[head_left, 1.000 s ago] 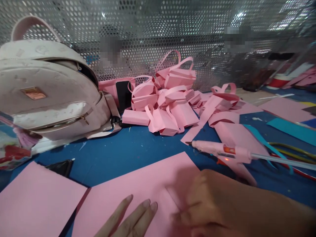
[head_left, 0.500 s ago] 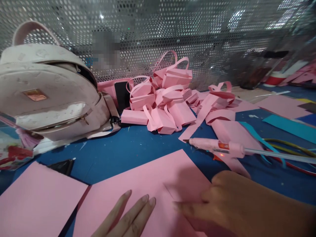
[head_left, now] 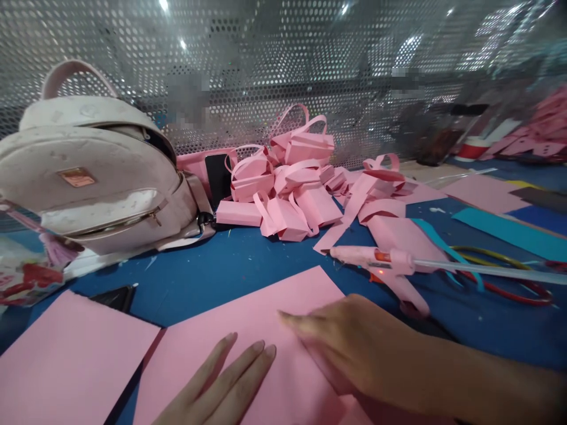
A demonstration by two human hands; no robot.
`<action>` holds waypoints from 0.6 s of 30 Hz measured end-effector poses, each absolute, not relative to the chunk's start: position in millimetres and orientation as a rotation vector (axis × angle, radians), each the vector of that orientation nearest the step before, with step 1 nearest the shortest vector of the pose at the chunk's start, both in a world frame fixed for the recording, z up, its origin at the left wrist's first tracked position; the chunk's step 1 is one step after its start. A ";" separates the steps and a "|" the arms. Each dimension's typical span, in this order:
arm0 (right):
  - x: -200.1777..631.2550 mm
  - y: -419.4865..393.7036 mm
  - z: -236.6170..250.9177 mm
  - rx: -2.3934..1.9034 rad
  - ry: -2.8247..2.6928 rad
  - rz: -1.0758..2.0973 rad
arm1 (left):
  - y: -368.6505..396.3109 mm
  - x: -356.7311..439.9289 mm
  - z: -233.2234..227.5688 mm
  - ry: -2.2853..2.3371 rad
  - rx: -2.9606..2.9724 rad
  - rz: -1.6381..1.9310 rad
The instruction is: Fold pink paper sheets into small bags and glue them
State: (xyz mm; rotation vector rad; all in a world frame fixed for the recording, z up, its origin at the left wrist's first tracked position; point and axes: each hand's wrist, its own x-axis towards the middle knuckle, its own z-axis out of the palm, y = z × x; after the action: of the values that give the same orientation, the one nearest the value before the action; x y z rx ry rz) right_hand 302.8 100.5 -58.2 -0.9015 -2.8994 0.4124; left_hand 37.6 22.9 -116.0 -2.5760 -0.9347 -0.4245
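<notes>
A large pink paper sheet (head_left: pixel 208 342) lies in front of me on the blue table, with a folded strip along its right side. My left hand (head_left: pixel 221 383) rests flat on the sheet, its fingers stretched out. At the fold, my right hand (head_left: pixel 349 336) has its fingers bunched closed, and a fingertip presses down at the upper end of the crease. The hand hides part of the folded strip. Just beyond it lies a pink hot glue gun (head_left: pixel 372 258) with a long clear glue stick in its back and a small lit red light.
Another pink sheet (head_left: pixel 75 360) lies at left, over a black object (head_left: pixel 113 298). Behind stand a cream backpack (head_left: pixel 110 171), a phone (head_left: pixel 218 177) and a pile of pink paper bags (head_left: pixel 286 212). Turquoise strips (head_left: pixel 509 231) and a red cable (head_left: pixel 531 301) are at right.
My right hand has slid up and away from me along the crease to its far end. The left hand stays nearly in place. The view has shifted slightly to the right.
</notes>
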 end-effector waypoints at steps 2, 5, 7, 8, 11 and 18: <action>298.0 103.7 -59.5 -0.983 -2.709 0.624 | 23.0 39.4 -118.7 -0.909 -2.598 -0.463; 293.7 106.4 -64.1 -1.042 -2.564 0.790 | 25.2 39.3 -121.0 -0.776 -2.614 -0.454; 292.6 106.5 -67.6 -1.059 -2.513 0.871 | 27.3 37.7 -120.5 -0.700 -2.602 -0.420; 292.2 106.2 -69.4 -1.062 -2.481 0.910 | 28.3 36.7 -120.1 -0.674 -2.590 -0.401; 290.1 105.1 -74.9 -1.066 -2.367 1.006 | 30.3 34.9 -119.0 -0.643 -2.559 -0.358; 282.1 107.2 -88.1 -0.988 -2.236 0.970 | 32.4 33.2 -116.6 -0.572 -2.592 -0.363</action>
State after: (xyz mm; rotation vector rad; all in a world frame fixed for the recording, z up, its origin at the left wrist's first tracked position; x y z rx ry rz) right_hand 282.1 107.2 -88.1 -0.9877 -2.2358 0.9696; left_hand 33.2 32.4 -116.6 -2.5916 -0.5717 -0.3630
